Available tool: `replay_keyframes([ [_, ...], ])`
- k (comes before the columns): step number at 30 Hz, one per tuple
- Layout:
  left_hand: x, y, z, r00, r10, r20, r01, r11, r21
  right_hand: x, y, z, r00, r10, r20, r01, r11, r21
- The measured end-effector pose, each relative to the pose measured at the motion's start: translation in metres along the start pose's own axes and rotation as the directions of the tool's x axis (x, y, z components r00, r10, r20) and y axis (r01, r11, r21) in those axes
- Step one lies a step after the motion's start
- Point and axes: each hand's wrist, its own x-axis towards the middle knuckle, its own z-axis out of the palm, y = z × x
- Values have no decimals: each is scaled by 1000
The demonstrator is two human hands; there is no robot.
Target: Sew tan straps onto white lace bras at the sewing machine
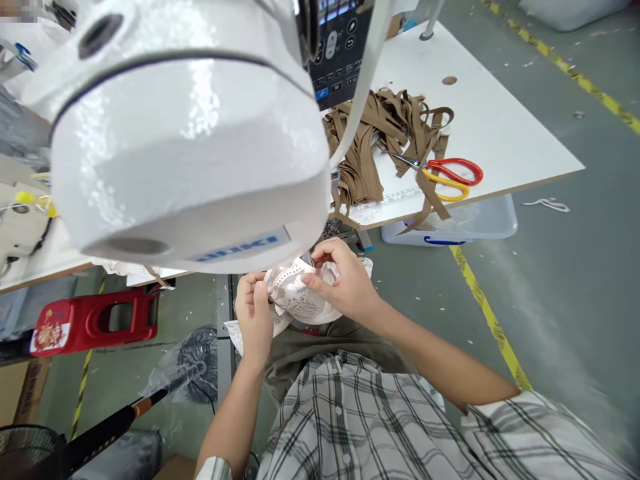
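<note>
A white lace garment piece (300, 297), shaped like a bra cup, is stretched between my two hands above my lap. My left hand (255, 313) pinches its left edge between thumb and fingers. On the other side, my right hand (345, 280) grips the upper right part, thumb on the lace and fingers behind. The white head of a sewing machine (200, 167) looms just above and hides the needle area. A loose end of the white fabric (235, 335) hangs below my left hand.
Brown fabric strips (365, 160) lie heaped on the white table (500, 120), with red-and-yellow-handled scissors (453, 175) on them. Below the table edge is a clear plastic bin (493, 220). A red stool (95, 323) and a fan (30, 447) stand at the left.
</note>
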Motion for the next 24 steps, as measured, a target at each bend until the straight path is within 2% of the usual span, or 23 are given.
replay_keyframes([
  [3, -1, 1, 0, 1000, -2, 4, 2, 1000, -22, -1, -4, 4, 997, 75, -6, -75, 997, 26],
  [5, -6, 3, -2, 999, -2, 40, 4, 1000, -31, -3, -6, 3, 987, 160, 35, -163, 980, 115],
  [8, -18, 6, -6, 985, 25, 170, -24, 1000, -13, -10, -7, -10, 947, 276, 166, -309, 924, 223],
  [10, -25, 5, -8, 956, 27, 292, -28, 1000, -3, -17, -8, -24, 911, 320, 259, -381, 894, 234],
  [13, -30, -3, -3, 880, -46, 472, 60, 998, -15, -30, -14, -43, 885, 323, 336, -404, 891, 209],
  [15, -29, -7, 5, 808, -122, 577, 203, 976, -79, -39, -19, -51, 887, 294, 357, -369, 915, 163],
  [17, -29, -5, 13, 720, -173, 672, 378, 910, -172, -47, -22, -54, 897, 252, 364, -299, 951, 77],
  [18, -29, -2, 17, 686, -179, 705, 450, 866, -218, -51, -22, -54, 902, 227, 366, -250, 968, 15],
  [19, -30, 2, 19, 672, -172, 720, 497, 826, -266, -55, -21, -54, 911, 202, 360, -191, 979, -68],
  [20, -32, 8, 20, 683, -157, 713, 516, 795, -319, -59, -19, -54, 924, 170, 344, -120, 980, -162],
  [21, -34, 14, 20, 721, -138, 679, 506, 774, -380, -62, -16, -54, 942, 125, 312, -41, 964, -261],
  [24, -48, 28, 12, 880, -68, 470, 347, 768, -539, -70, -5, -55, 982, -86, 167, 158, 858, -489],
])
